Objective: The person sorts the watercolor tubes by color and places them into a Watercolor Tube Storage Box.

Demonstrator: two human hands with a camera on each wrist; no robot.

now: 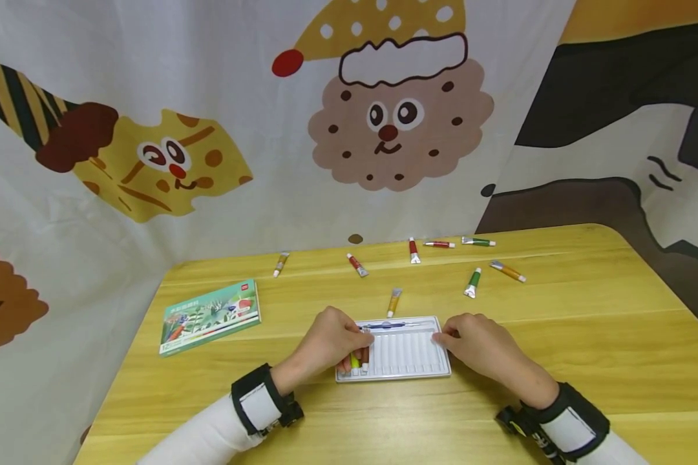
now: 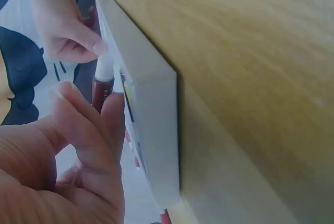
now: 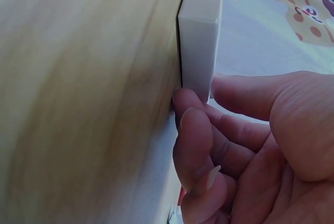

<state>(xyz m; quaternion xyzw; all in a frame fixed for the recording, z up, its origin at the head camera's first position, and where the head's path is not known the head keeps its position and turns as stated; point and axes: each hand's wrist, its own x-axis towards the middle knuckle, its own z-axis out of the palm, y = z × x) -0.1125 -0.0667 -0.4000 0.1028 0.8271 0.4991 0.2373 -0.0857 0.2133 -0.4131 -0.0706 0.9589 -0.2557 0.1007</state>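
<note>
A white plastic tray (image 1: 410, 355) with ribbed slots lies in front of me, a blue-handled paintbrush (image 1: 391, 326) along its far side. My left hand (image 1: 329, 337) pinches a dark reddish-brown paint tube (image 2: 103, 85) over the tray's left end, its white cap pointing toward me. Beside that tube, a yellow paint tube (image 1: 355, 362) sits in the leftmost slots, partly hidden by the left fingers. At the opposite end, my right hand (image 1: 485, 342) grips the tray's right edge, thumb on the rim and fingers against the side wall in the right wrist view.
A green paint box (image 1: 212, 316) lies to the left. Beyond the tray are scattered paint tubes: an ochre one (image 1: 394, 302) close behind it, a green one (image 1: 473, 283) and an orange one (image 1: 508, 271) to the right, several more toward the table's back edge. A printed curtain (image 1: 256, 213) hangs behind.
</note>
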